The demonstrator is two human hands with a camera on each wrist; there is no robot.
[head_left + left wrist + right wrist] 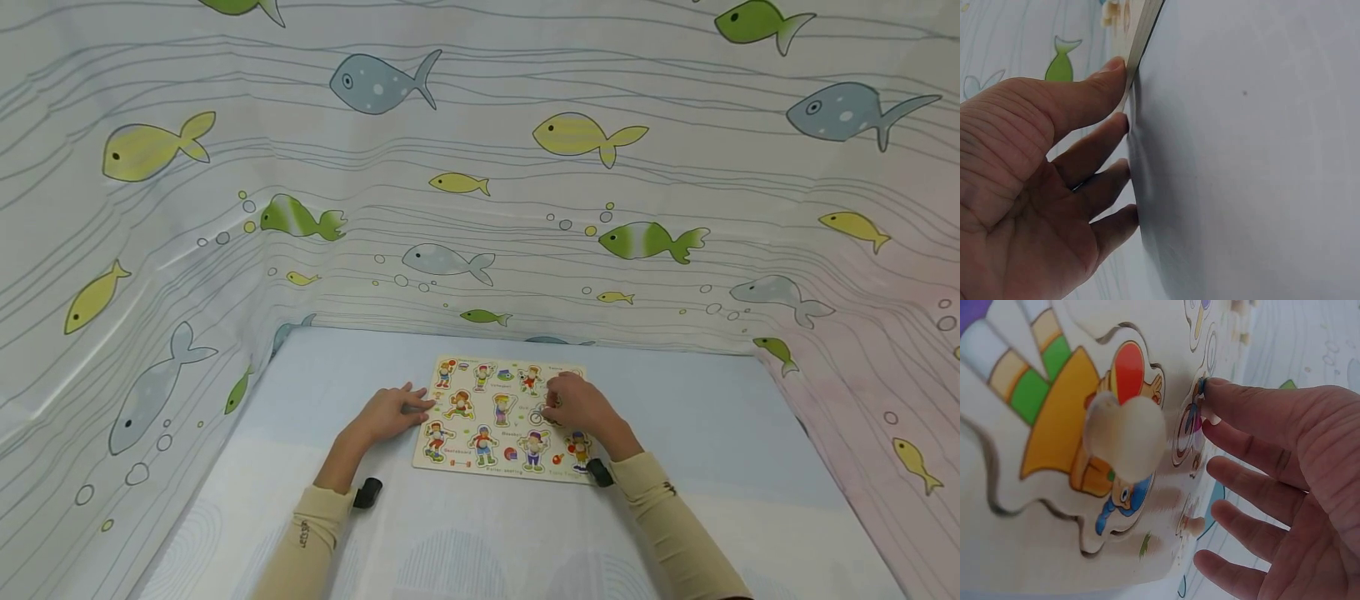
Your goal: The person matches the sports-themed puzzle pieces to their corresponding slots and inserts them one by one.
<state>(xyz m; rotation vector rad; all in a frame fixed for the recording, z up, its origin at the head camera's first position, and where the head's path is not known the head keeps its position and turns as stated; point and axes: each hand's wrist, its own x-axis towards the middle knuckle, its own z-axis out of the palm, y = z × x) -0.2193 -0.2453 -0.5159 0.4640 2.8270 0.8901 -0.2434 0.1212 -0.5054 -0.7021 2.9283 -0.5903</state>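
A wooden knob puzzle board (422, 454) with sports figures lies on the table. My right hand (583, 408) is over its right side. In the right wrist view, the thumb and index finger pinch the small knob (1212, 417) of the cyclist puzzle piece (1184, 440), which sits at its bicycle-shaped place; the other fingers are spread. My left hand (392, 412) rests at the board's left edge. In the left wrist view its thumb (1107, 81) touches the board's edge, and the other fingertips touch the table surface beside it.
Several other figure pieces stand in the board, among them a baseball player (502, 410) and a roller skater (483, 446). Close to the right wrist camera is a large pale knob (1132, 440) on a blue-haired figure. A fish-patterned curtain (517, 217) surrounds the pale table (697, 433).
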